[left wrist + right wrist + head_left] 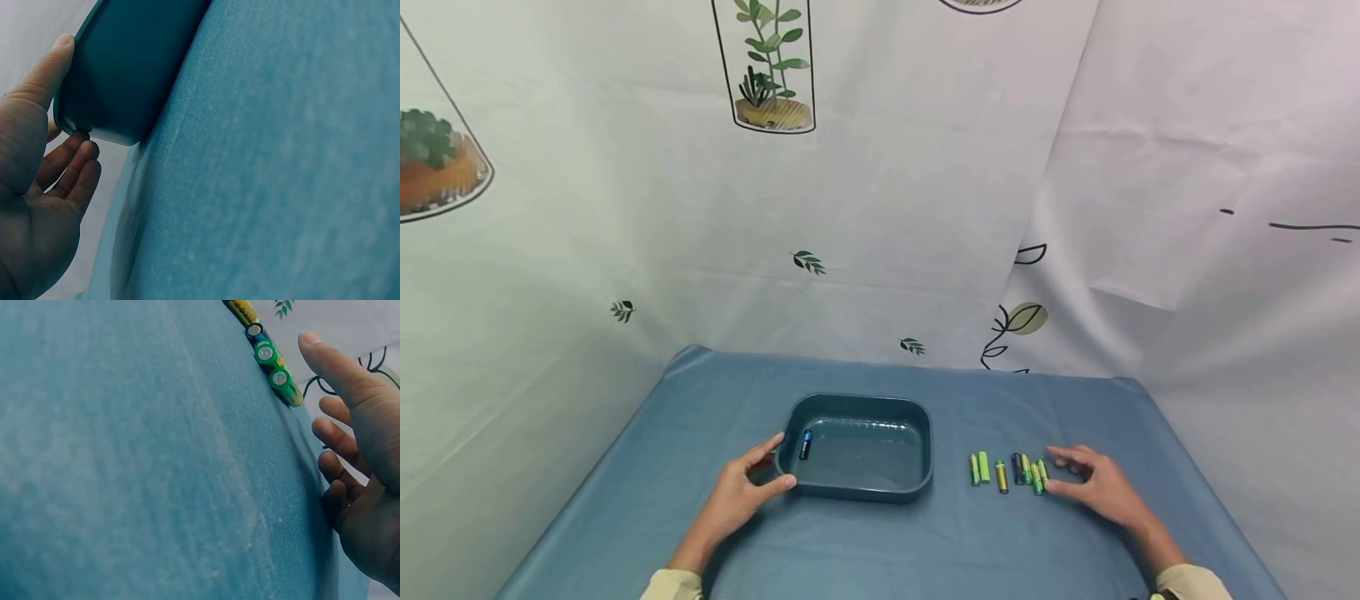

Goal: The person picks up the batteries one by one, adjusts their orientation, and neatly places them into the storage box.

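Note:
A dark teal rectangular tray (862, 492) stands on the cloth, with one blue-and-black battery (806, 445) lying inside near its left wall. My left hand (739, 493) holds the tray's left end, thumb at the near corner and index finger by the left rim. In the left wrist view, the thumb of this hand (37, 150) meets the rim while other fingertips touch the outer wall. To the right lies a row of several batteries (1002, 477), mostly green and yellow, one dark. Beside the row's right end, my right hand (1097, 485) hovers with thumb and fingers spread, holding nothing.
A blue cloth (880, 550) covers the table. Behind it and at both sides hang pale printed curtains (910, 208) with plant drawings. Cloth separates the tray from the battery row.

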A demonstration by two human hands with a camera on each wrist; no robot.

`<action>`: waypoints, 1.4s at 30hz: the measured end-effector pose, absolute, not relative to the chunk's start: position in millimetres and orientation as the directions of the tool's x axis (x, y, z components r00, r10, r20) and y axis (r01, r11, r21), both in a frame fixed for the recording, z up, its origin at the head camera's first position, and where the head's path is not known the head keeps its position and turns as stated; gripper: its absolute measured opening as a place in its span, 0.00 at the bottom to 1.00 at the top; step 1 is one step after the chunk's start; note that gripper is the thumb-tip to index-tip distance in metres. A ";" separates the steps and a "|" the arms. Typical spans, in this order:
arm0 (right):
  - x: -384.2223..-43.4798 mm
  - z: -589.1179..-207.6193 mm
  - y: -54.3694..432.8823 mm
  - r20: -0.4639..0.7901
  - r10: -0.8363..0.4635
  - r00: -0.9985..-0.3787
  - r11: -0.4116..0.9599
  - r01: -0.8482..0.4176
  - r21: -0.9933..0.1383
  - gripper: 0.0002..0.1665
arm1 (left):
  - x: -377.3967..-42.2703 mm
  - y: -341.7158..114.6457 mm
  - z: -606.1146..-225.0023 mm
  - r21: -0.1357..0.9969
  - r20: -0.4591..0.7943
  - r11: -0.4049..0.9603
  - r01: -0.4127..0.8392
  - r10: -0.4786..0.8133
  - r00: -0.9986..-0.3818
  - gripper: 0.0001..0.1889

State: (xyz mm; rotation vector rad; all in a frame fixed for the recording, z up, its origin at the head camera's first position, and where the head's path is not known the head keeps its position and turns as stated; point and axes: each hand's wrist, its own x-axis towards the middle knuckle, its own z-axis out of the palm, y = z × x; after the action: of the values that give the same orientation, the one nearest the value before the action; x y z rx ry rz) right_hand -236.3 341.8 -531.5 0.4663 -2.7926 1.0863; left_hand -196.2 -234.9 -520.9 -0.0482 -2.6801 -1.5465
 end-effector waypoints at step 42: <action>-242.8 -530.2 345.2 0.120 -0.311 -0.943 0.711 -0.315 -0.629 0.28 | -197.0 -235.6 -522.8 0.867 0.062 0.494 0.061 0.016 -0.998 0.40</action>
State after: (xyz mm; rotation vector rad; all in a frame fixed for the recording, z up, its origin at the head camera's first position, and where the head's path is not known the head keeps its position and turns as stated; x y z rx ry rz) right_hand -242.8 345.2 -530.2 0.5311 -2.9004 1.0679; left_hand -197.0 -235.6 -522.8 -0.0691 -2.6761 -1.5556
